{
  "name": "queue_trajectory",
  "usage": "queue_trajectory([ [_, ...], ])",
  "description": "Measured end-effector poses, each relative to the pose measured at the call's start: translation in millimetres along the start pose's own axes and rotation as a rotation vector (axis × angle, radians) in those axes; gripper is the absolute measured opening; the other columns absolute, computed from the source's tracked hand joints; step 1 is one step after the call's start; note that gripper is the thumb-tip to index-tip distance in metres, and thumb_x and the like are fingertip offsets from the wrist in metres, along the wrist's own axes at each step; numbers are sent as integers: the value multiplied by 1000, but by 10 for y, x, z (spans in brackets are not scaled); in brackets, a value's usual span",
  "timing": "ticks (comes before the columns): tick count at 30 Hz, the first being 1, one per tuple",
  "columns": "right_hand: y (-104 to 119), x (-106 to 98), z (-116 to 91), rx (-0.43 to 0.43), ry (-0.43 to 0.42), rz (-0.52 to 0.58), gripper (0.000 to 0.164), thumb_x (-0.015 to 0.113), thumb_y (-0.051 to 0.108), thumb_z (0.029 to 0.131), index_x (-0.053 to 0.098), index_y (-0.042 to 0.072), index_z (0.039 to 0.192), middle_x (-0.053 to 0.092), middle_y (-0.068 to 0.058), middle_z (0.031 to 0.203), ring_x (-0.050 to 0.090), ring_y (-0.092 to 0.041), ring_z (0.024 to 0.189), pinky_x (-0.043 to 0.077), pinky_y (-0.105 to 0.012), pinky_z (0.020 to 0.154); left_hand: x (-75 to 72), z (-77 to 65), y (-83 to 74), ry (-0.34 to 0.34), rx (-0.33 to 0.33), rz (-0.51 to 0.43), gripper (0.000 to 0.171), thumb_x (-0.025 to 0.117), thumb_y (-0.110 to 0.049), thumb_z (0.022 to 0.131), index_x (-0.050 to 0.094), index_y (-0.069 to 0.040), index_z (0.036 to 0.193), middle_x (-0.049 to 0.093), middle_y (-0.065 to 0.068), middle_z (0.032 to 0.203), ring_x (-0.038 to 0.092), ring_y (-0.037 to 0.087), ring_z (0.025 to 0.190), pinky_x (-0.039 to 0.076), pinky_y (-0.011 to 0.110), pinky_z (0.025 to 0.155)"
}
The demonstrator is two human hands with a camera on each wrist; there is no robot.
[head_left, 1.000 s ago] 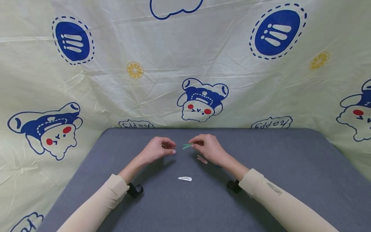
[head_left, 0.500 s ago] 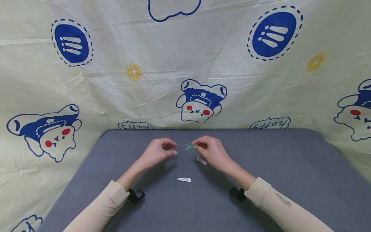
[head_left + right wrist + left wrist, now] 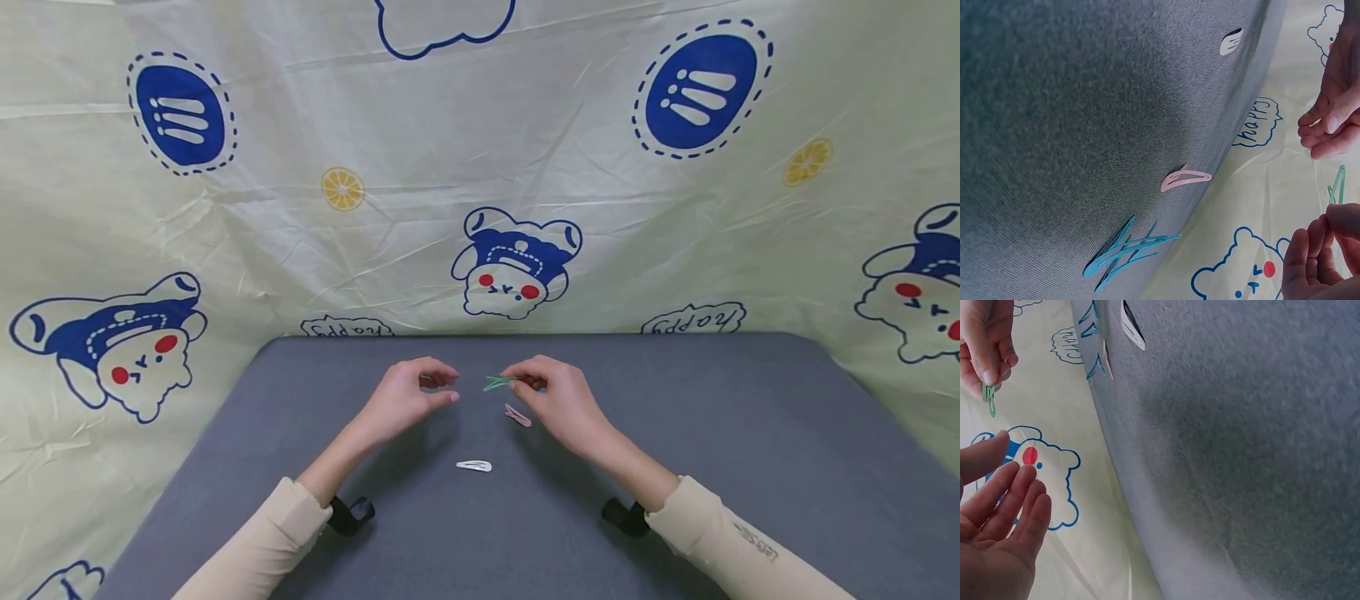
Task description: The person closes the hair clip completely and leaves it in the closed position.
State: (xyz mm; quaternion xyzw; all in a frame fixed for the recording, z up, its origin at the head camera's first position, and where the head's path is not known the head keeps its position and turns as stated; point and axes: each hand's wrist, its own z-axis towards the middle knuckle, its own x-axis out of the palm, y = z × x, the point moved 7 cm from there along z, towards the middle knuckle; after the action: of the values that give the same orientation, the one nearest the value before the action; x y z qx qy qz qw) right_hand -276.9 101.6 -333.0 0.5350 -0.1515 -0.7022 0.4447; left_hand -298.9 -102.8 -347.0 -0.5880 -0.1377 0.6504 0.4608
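Observation:
My right hand (image 3: 566,400) pinches a green snap hair clip (image 3: 497,382) between thumb and fingers, above the table. The clip's narrow parts stand apart in a V and point toward my left hand (image 3: 411,392). That left hand holds nothing; its fingers are loosely bent, with a gap between thumb and fingertips, a short way from the clip. On the table below lie a pink hair clip (image 3: 517,416) and a white hair clip (image 3: 474,466). Several blue hair clips (image 3: 1122,256) lie crossed in the right wrist view; in the head view my right arm hides them.
A grey cloth-covered table (image 3: 480,542) spreads beneath both hands. Behind it hangs a pale printed curtain (image 3: 420,250). Black straps (image 3: 351,517) show at both wrists, below the rolled sleeves.
My right hand has drawn slightly right and nearer to me, with the green hair clip in it. My left hand has stayed almost still. The view has shifted a little.

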Motion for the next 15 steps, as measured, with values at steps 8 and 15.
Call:
queue_trajectory([
  [8, 36, -105, -132, 19, -40, -1, 14, 70, 11, 92, 76, 18, 104, 64, 9, 91, 59, -12, 81, 50, -31, 67, 13, -83, -116, -2, -3, -30, 25, 78, -15, 85, 73, -12, 109, 69, -3, 104, 64, 21, 99, 50, 44, 89],
  [15, 129, -204, -270, 2, -72, -10, 16, 71, 12, 92, 75, 22, 103, 63, 11, 90, 58, -9, 82, 50, -30, 68, 28, -162, -242, -3, 4, -51, 27, 78, -16, 85, 72, -13, 110, 69, 2, 108, 64, 24, 103, 50, 41, 91],
])
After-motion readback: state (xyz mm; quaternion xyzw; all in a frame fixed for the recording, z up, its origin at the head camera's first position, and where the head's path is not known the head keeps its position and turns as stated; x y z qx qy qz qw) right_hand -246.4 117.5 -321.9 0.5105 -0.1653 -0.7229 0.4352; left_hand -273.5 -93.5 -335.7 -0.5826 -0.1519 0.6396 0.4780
